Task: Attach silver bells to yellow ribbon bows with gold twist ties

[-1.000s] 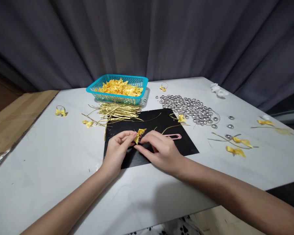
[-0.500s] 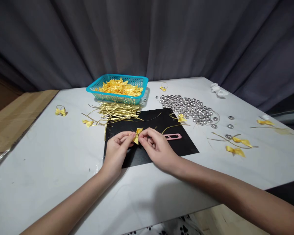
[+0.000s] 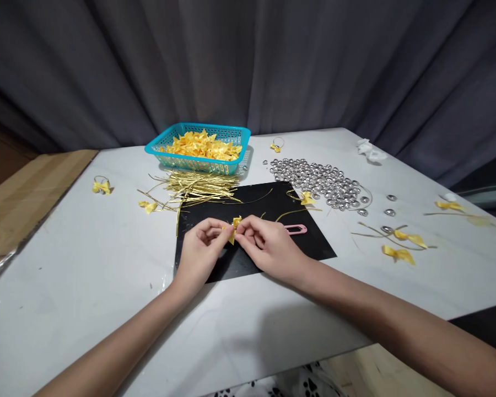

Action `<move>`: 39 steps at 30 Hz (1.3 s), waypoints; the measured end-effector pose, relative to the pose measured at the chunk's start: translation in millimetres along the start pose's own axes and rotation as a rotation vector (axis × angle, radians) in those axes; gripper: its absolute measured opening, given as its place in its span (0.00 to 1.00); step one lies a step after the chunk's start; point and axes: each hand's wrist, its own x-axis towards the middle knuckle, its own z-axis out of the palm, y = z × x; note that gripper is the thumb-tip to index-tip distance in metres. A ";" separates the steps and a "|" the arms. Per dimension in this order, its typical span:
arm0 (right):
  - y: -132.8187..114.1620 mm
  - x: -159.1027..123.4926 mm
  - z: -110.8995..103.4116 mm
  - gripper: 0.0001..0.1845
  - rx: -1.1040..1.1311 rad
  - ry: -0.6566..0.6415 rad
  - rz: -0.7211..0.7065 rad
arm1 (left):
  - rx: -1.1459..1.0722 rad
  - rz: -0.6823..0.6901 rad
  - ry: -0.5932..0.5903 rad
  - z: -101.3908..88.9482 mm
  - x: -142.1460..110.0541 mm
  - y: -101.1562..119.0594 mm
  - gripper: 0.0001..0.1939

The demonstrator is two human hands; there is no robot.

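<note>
A small yellow ribbon bow (image 3: 237,221) is pinched between my hands, above the black mat (image 3: 227,266). My left hand (image 3: 204,242) is closed, thumb and forefinger gripping the bow's left side. From the right, my right hand (image 3: 268,242) pinches the same bow near its middle; its fingertips almost meet those of the left. Part of the bow is covered by fingers, and whether a twist tie runs through it I cannot tell. A pink-handled cutter (image 3: 296,229) lies on the mat, partly behind my right hand.
Behind the mat stands a turquoise basket (image 3: 198,165) of yellow bows, with a bundle of gold twist ties (image 3: 202,186) before it. Silver beads (image 3: 320,182) are heaped back right. Loose bows (image 3: 399,255) lie at right, one bow with a wire loop (image 3: 102,187) at left.
My right hand's fingers have drawn together into a pinch closer to the left fingertips. The bow has turned a little and is more covered by the fingers now.
</note>
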 end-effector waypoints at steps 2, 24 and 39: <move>1.5 -2.9 -1.1 0.07 -0.292 0.022 -0.206 | 0.000 0.020 -0.013 -0.1 -0.6 0.9 0.08; -1.3 3.4 -11.5 0.09 -0.579 0.212 -0.592 | -0.186 -0.021 -0.116 0.7 0.2 -2.5 0.07; -1.4 9.1 -15.4 0.04 0.160 0.118 0.008 | -0.090 -0.013 -0.094 3.4 -6.6 0.1 0.06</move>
